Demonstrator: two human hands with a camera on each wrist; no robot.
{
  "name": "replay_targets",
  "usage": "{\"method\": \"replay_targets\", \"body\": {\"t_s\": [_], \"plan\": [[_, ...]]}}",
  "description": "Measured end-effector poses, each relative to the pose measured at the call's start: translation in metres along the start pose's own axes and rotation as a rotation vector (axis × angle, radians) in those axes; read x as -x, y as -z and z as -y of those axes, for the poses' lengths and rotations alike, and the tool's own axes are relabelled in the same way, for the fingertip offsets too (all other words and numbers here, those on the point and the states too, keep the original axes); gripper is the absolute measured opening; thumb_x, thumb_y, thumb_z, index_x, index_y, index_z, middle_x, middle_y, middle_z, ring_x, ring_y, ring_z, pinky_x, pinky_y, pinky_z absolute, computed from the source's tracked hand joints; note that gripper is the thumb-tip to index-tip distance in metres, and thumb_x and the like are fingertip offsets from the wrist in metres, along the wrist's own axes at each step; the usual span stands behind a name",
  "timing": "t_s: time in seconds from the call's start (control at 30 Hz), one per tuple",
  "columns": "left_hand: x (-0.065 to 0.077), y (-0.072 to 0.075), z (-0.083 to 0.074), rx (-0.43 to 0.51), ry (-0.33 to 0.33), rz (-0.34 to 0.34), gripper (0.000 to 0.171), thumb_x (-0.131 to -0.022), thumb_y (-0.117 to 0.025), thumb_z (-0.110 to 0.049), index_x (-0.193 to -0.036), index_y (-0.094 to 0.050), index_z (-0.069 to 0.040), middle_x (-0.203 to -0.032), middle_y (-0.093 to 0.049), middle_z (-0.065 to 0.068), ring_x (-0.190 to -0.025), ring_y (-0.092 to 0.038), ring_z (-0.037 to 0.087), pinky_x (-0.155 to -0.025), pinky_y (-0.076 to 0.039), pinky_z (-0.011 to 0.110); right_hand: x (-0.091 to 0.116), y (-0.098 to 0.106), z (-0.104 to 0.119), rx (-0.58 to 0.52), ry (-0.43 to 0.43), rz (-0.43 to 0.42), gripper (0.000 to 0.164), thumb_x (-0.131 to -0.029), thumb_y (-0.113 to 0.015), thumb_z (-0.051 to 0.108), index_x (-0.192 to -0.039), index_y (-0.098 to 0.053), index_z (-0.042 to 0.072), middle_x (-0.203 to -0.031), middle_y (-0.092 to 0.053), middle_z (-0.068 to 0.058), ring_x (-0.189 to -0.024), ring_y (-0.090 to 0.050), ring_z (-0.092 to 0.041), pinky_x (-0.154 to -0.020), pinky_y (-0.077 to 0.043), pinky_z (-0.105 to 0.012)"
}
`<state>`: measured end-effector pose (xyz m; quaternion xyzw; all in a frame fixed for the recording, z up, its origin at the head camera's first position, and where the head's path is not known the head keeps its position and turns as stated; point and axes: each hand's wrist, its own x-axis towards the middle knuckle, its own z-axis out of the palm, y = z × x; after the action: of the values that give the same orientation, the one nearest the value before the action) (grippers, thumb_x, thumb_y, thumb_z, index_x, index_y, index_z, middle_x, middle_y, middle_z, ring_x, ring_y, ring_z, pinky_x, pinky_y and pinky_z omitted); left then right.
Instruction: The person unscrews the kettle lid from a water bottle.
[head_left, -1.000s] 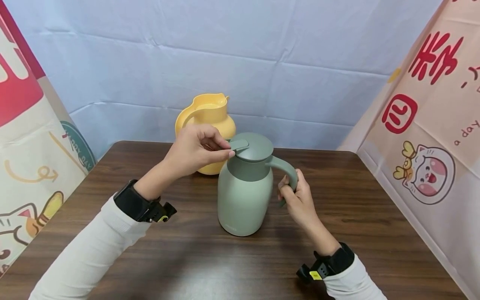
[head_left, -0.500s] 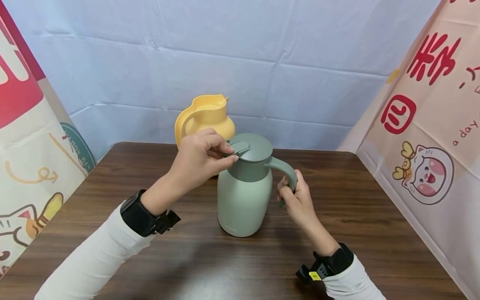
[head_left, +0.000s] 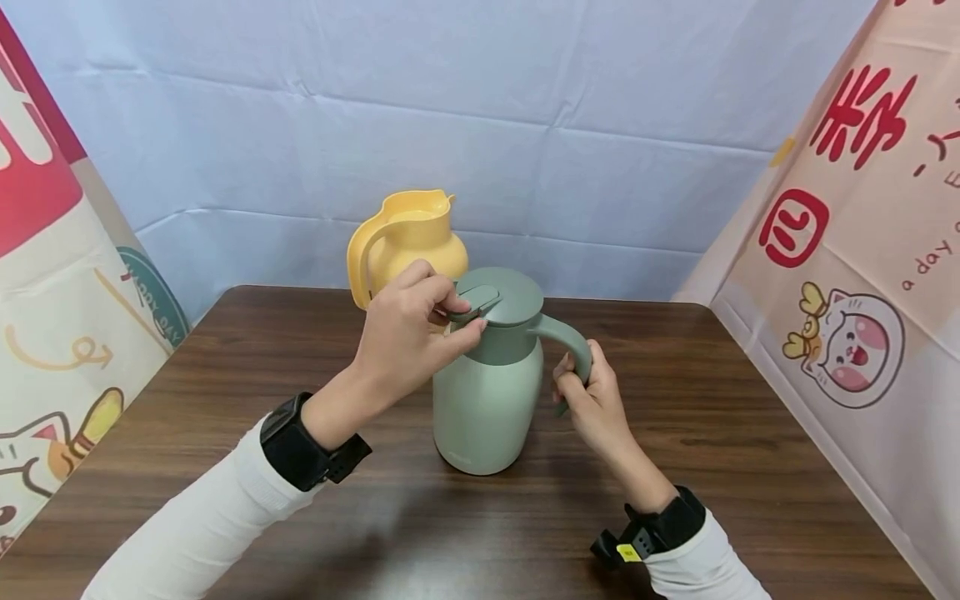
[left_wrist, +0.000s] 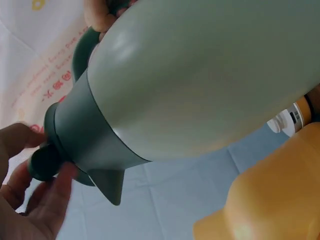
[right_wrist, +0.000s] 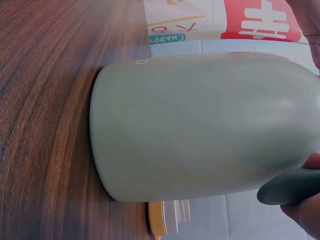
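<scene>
A pale green thermos jug [head_left: 487,408] stands upright on the table, with a darker green collar and round lid [head_left: 519,293]. My left hand [head_left: 401,333] pinches the tab [head_left: 477,298] on the left side of the lid between thumb and fingers. In the left wrist view, those fingertips [left_wrist: 60,190] lie around the dark lid end, above the spout [left_wrist: 112,187]. My right hand [head_left: 597,400] grips the lower part of the curved handle [head_left: 567,337]. The right wrist view shows the handle's lower tip [right_wrist: 285,190] between the fingers, and the jug's base against the wood.
A yellow pitcher [head_left: 420,242] stands behind the jug to the left, partly hidden by my left hand. Behind the jug, a small orange and white object [right_wrist: 167,217] shows in the right wrist view. Printed cloths flank the brown table [head_left: 720,467], with a pale blue cloth behind.
My left hand has moved toward me and slightly right, swinging the lid's tab from pointing left to pointing nearer me. The jug and my right hand stay in place.
</scene>
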<state>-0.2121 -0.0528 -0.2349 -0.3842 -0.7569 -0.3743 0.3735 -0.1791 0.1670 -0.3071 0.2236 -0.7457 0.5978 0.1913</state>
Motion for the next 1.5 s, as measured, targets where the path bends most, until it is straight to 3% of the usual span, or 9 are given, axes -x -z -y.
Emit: {"method": "replay_targets", "body": {"t_s": [0.17, 0.47, 0.67, 0.87, 1.07, 1.2, 1.37, 1.5], "plan": [[0.0, -0.003, 0.0, -0.036, -0.048, 0.018, 0.034, -0.064, -0.082, -0.003, -0.068, -0.048, -0.005, -0.08, -0.049, 0.007, -0.062, -0.051, 0.014, -0.058, -0.045, 0.02, 0.0, 0.0, -0.002, -0.006, -0.011, -0.005, 0.013, -0.087, -0.032, -0.018, -0.082, -0.035, -0.006, -0.062, -0.041, -0.018, -0.053, -0.041, -0.029, -0.049, -0.035, -0.031], [0.0, -0.005, 0.001, -0.056, -0.112, -0.032, 0.031, -0.066, -0.082, -0.004, -0.065, -0.051, -0.006, -0.077, -0.049, 0.005, -0.059, -0.048, 0.013, -0.056, -0.042, 0.021, 0.0, 0.0, -0.001, -0.002, -0.01, -0.007, 0.013, -0.087, -0.033, -0.017, -0.082, -0.035, -0.006, -0.062, -0.041, -0.02, -0.053, -0.041, -0.03, -0.049, -0.035, -0.03], [-0.004, -0.014, -0.007, -0.071, -0.174, -0.055, 0.027, -0.069, -0.076, -0.003, -0.065, -0.05, -0.007, -0.074, -0.05, 0.004, -0.059, -0.048, 0.013, -0.054, -0.043, 0.023, 0.0, 0.001, -0.001, 0.002, -0.004, -0.008, 0.013, -0.087, -0.033, -0.018, -0.082, -0.035, -0.006, -0.061, -0.041, -0.019, -0.052, -0.04, -0.029, -0.049, -0.035, -0.031], [-0.008, -0.018, -0.013, -0.055, -0.203, -0.018, 0.022, -0.07, -0.075, -0.002, -0.068, -0.054, -0.006, -0.076, -0.052, 0.004, -0.061, -0.05, 0.012, -0.055, -0.043, 0.021, 0.001, 0.001, -0.001, 0.001, -0.016, -0.012, 0.012, -0.087, -0.034, -0.017, -0.082, -0.035, -0.006, -0.062, -0.042, -0.018, -0.052, -0.041, -0.029, -0.049, -0.036, -0.031], [-0.009, -0.009, -0.004, 0.1, -0.277, 0.089, 0.013, -0.069, -0.073, 0.002, -0.078, -0.064, -0.001, -0.084, -0.057, 0.007, -0.064, -0.055, 0.012, -0.061, -0.046, 0.018, 0.002, 0.002, -0.001, -0.01, -0.017, -0.009, 0.013, -0.087, -0.033, -0.018, -0.082, -0.035, -0.006, -0.062, -0.04, -0.017, -0.053, -0.04, -0.029, -0.051, -0.036, -0.031], [-0.013, 0.0, 0.002, 0.157, -0.343, 0.202, 0.02, -0.068, -0.068, 0.006, -0.087, -0.068, 0.0, -0.087, -0.055, 0.008, -0.064, -0.056, 0.011, -0.061, -0.046, 0.019, 0.001, 0.002, -0.001, -0.004, -0.014, 0.001, 0.014, -0.087, -0.033, -0.018, -0.082, -0.034, -0.005, -0.062, -0.04, -0.015, -0.052, -0.04, -0.03, -0.051, -0.036, -0.031], [-0.024, 0.011, 0.006, 0.142, -0.401, 0.382, 0.028, -0.071, -0.064, 0.011, -0.095, -0.07, -0.002, -0.085, -0.049, 0.006, -0.068, -0.054, 0.011, -0.063, -0.044, 0.018, 0.001, 0.002, -0.001, 0.0, -0.005, 0.009, 0.015, -0.087, -0.033, -0.018, -0.081, -0.034, -0.004, -0.062, -0.04, -0.014, -0.052, -0.04, -0.031, -0.049, -0.036, -0.033], [-0.034, 0.021, 0.004, 0.1, -0.39, 0.528, 0.026, -0.075, -0.069, 0.008, -0.098, -0.071, -0.003, -0.087, -0.048, 0.004, -0.071, -0.052, 0.012, -0.066, -0.043, 0.017, 0.0, 0.002, -0.001, -0.005, 0.003, 0.016, 0.015, -0.086, -0.033, -0.018, -0.081, -0.034, -0.005, -0.062, -0.04, -0.013, -0.052, -0.04, -0.031, -0.049, -0.037, -0.034]]}}
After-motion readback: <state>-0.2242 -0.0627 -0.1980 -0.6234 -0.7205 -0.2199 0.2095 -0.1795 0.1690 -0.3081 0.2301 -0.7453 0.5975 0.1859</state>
